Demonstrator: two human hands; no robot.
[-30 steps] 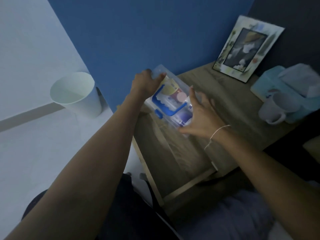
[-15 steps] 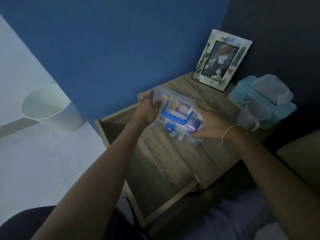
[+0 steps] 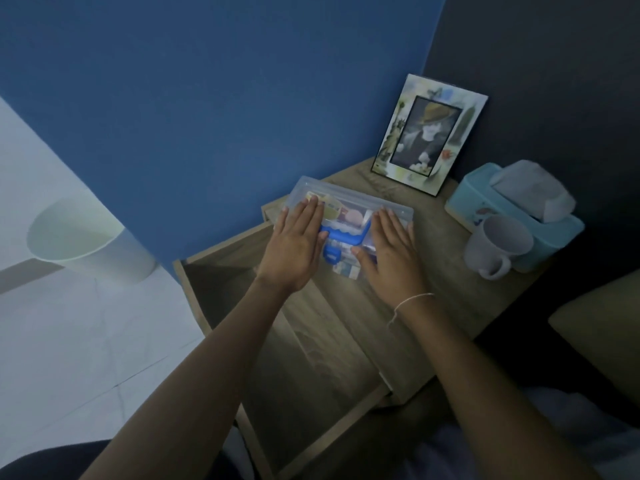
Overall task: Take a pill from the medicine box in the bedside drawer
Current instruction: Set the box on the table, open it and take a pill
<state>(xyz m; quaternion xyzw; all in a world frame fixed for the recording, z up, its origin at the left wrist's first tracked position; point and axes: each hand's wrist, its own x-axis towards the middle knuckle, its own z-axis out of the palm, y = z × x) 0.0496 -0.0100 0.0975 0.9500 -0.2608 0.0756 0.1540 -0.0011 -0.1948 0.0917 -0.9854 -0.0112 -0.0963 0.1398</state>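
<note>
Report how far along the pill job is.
Done: the drawer is open and the medicine box sits on the nightstand. In hand: the left hand and right hand lie flat on its lid. Left: undo the blue latch, open it, take a pill.

One camera on my head looks forward and down, close over the bedside table (image 3: 450,292) corner.

Frame (image 3: 429,133), tissue box (image 3: 512,209), mug (image 3: 495,245), maybe bin (image 3: 86,237).
</note>
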